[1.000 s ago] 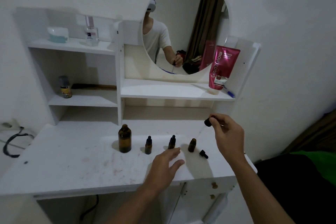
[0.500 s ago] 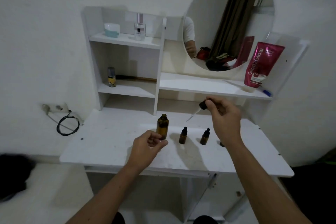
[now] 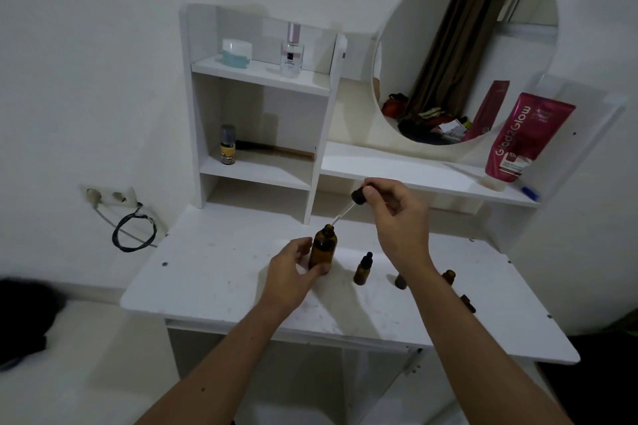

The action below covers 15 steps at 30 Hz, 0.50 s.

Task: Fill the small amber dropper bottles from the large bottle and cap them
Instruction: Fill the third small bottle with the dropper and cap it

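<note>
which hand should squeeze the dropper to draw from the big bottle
Right. The right hand already pinches the dropper with its tip at the large amber bottle mouth; the left hand steadies that bottle.

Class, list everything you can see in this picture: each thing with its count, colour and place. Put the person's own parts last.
Large bottle: 1, amber, on desk, open.
Small bottles: 3, amber, right of it; one capped, one half hidden.
Loose cap: 1, black, desk right.
Dropper: 1, black bulb, tip at large bottle's mouth.
Jar: 1, white-teal, top shelf.
Clear bottle: 1, top shelf.
Can: 1, yellow-grey, middle shelf.
Comb: 1, brown, middle shelf.
Tube: 1, pink, by mirror.
Cable: 1, black, wall.
Left hand: holds large bottle.
Right hand: pinches dropper.
</note>
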{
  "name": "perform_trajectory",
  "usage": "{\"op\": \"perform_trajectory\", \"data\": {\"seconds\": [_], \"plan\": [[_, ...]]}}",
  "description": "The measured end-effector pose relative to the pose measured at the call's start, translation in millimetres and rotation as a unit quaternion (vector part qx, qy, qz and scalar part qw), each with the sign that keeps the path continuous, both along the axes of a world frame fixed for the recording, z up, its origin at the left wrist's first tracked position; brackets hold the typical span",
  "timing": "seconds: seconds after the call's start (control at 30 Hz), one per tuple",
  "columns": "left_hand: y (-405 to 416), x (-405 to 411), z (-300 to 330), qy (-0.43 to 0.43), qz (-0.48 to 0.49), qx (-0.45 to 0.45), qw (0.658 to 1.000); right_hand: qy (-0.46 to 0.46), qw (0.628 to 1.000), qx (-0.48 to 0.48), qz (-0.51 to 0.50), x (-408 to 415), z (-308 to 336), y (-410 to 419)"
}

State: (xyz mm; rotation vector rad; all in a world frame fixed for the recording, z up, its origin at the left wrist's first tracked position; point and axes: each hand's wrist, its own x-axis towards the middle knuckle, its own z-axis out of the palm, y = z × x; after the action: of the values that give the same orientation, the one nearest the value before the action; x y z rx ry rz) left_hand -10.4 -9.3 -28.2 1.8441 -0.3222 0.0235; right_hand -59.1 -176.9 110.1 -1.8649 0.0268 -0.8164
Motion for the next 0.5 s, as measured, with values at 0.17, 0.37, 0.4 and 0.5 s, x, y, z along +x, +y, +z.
{"op": "perform_trajectory", "data": {"seconds": [0.17,0.37,0.4,0.5], "plan": [[-1.9,0.4,1.2,-0.009,0.004,0.007,1.0,0.031,0.998,-0.05,0.017,8.4,-12.2,6.8],[-1.6,1.8,1.0,-0.014,0.007,0.016,1.0,0.076,0.993,-0.091,0.005,16.6,-28.8,16.7],[-1.6,1.8,1.0,-0.014,0.007,0.018,1.0,0.081,0.992,-0.101,-0.005,17.4,-30.7,17.5],[-1.8,1.7,1.0,-0.012,0.007,0.023,1.0,0.085,0.988,-0.127,-0.02,19.6,-35.0,19.5]]}}
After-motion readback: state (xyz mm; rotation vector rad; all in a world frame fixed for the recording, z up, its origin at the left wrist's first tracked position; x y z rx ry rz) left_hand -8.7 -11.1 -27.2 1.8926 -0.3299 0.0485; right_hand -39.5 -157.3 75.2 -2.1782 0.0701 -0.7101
